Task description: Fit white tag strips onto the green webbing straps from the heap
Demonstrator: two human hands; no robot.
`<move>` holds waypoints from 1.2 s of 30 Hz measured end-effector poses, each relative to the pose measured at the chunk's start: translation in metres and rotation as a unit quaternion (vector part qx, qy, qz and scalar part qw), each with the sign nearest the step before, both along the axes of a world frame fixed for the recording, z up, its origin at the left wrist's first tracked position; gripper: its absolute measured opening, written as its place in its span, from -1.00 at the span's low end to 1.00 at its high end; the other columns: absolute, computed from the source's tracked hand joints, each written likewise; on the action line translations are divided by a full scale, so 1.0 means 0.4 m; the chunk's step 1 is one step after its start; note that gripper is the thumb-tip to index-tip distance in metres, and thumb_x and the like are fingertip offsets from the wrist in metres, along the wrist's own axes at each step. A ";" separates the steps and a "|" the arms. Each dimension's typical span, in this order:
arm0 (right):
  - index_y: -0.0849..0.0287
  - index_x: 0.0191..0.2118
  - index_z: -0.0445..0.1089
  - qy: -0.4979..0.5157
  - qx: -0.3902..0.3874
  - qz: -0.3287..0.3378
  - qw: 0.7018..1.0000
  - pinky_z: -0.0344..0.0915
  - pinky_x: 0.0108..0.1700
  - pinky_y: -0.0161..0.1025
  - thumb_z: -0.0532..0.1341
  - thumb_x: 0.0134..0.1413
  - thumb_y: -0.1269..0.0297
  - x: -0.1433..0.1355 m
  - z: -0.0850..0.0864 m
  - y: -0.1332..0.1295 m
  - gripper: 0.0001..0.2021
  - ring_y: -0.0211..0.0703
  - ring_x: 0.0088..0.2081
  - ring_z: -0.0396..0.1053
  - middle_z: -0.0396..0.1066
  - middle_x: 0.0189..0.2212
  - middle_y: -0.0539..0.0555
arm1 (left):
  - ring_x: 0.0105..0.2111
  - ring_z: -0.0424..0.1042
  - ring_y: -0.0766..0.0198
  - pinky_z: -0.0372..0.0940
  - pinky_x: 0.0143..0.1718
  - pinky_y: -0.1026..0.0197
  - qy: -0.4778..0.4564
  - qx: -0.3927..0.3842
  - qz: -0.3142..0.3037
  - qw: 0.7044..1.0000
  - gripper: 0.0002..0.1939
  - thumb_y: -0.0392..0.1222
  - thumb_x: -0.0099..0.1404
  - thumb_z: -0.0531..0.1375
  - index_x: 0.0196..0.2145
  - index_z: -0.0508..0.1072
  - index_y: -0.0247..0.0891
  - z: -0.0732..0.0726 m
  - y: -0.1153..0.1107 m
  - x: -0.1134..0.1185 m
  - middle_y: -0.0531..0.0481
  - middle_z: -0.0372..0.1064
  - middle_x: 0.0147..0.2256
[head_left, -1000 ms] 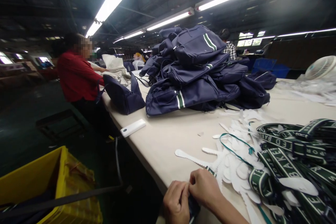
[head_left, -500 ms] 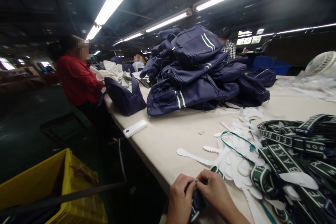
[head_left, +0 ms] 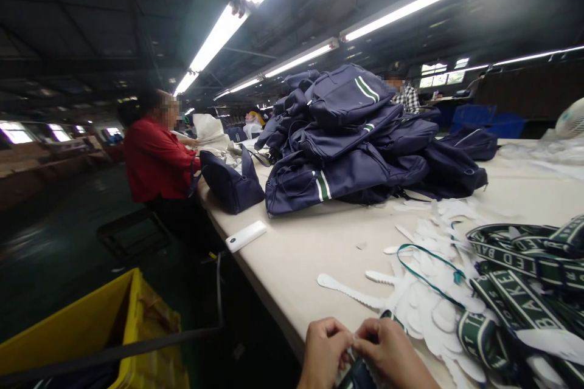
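Head view: at the near edge of the table (head_left: 283, 273), the left hand (head_left: 322, 352) and right hand (head_left: 395, 355) pinched the far end of the dark strap (head_left: 357, 375) between fingertips; close, even grips probably best kept it from twisting

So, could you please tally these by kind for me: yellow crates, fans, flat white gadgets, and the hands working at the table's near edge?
Yellow crate: 1
Fan, partly cut off: 1
Flat white gadget: 1
Hands, the left hand and the right hand: 2
Total: 5
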State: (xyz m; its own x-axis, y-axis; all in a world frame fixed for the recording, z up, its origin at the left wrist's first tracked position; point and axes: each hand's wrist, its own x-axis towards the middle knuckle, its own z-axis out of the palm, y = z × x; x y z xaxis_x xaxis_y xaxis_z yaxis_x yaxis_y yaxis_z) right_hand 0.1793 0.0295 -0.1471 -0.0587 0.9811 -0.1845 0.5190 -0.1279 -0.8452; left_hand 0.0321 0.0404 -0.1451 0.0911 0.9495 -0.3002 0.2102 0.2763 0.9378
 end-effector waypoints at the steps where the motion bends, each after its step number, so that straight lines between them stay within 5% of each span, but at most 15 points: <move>1: 0.19 -0.53 0.51 -0.001 0.005 -0.002 1.000 0.18 -0.33 -0.29 0.21 -0.10 0.31 0.001 0.000 -0.002 -0.85 -0.11 -0.39 0.45 0.53 -0.52 0.06 | -0.69 0.12 0.34 0.00 -0.61 0.25 -0.005 0.001 0.007 1.000 -0.86 -0.16 -0.11 0.11 -0.63 0.39 -0.28 -0.004 -0.001 0.005 0.07 0.19 -0.74; 10: 0.17 -0.47 0.45 -0.090 0.033 -0.011 0.995 0.14 -0.30 -0.24 0.12 0.14 0.22 0.004 0.001 -0.035 -0.75 -0.07 -0.34 0.44 0.51 -0.47 0.08 | -0.51 0.24 0.27 0.13 -0.43 0.22 0.035 0.133 0.039 0.990 -0.85 -0.21 0.07 0.14 -0.61 0.37 -0.25 -0.039 -0.040 0.034 0.05 0.25 -0.60; 17: 0.19 -0.41 0.39 -0.168 0.046 -0.013 0.985 0.08 -0.32 -0.26 0.06 0.16 0.43 -0.017 0.000 -0.055 -0.80 -0.10 -0.32 0.44 0.50 -0.41 0.08 | -0.51 0.31 0.30 0.14 -0.44 0.26 0.122 0.372 0.046 0.919 -0.75 -0.26 0.29 0.09 -0.54 0.38 -0.21 -0.094 -0.058 0.043 0.03 0.32 -0.53; 22: 0.20 -0.36 0.44 -0.209 0.071 -0.013 0.975 0.08 -0.32 -0.25 0.03 0.14 0.48 -0.031 0.015 -0.057 -0.76 -0.09 -0.31 0.44 0.50 -0.34 0.11 | -0.48 0.36 0.29 0.20 -0.42 0.29 0.146 0.380 0.002 0.913 -0.77 -0.30 0.31 0.10 -0.49 0.42 -0.21 -0.072 -0.061 0.030 0.01 0.36 -0.51; 29: 0.20 -0.52 0.52 -0.049 -0.036 0.007 0.998 0.10 -0.41 -0.33 0.22 -0.12 0.37 0.026 0.064 -0.011 -0.88 -0.16 -0.42 0.42 0.51 -0.55 0.07 | -0.48 0.37 0.31 0.21 -0.42 0.31 0.155 0.409 -0.005 0.899 -0.79 -0.34 0.30 0.11 -0.49 0.39 -0.21 -0.032 -0.072 0.037 0.03 0.36 -0.50; 36: 0.18 -0.43 0.48 -0.166 0.070 -0.029 0.983 0.08 -0.34 -0.29 0.10 0.02 0.43 -0.010 0.039 -0.068 -0.80 -0.16 -0.36 0.41 0.52 -0.44 0.09 | -0.44 0.41 0.28 0.28 -0.37 0.29 0.169 0.416 -0.027 0.893 -0.78 -0.37 0.33 0.06 -0.44 0.41 -0.21 -0.017 -0.088 0.031 -0.01 0.40 -0.47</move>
State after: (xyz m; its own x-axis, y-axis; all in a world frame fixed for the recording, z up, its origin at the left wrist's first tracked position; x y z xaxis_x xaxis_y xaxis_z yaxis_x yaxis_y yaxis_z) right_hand 0.1751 0.0022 -0.1316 0.0389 0.9982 -0.0459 0.7641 -0.0593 -0.6423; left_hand 0.0445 0.0052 -0.1519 0.1804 0.8535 0.4888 0.5129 -0.5057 0.6937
